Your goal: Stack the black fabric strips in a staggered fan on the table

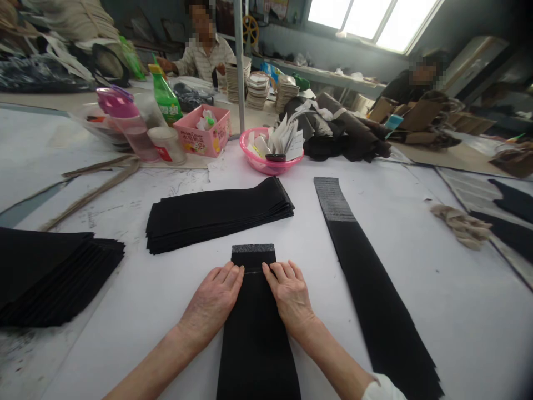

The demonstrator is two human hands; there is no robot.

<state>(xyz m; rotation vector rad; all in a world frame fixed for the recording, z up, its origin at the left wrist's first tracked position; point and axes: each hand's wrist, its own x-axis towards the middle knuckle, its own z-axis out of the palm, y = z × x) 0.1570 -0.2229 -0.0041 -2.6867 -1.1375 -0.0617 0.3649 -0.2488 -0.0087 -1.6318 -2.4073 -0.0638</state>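
A long black strip of fabric-like material (259, 333) lies lengthwise in front of me, with a speckled grey band across its far end. My left hand (219, 291) grips its left edge just below that end, fingers pressed together. On the opposite edge, my right hand (289, 289) pinches the strip in the same way. A faint pale line crosses the material between my fingertips. To the right lies a fanned row of overlapping black strips (375, 283), their far ends showing grey bands. Beyond my hands sits a stack of black pieces (216, 214).
Another black stack (50, 272) lies at the left. Behind are a pink basin (270, 166) of papers, a pink box (204, 133), a purple-lidded jug (129, 122) and a green bottle (164, 94). A crumpled rag (460, 226) lies right. Two people sit across the tables.
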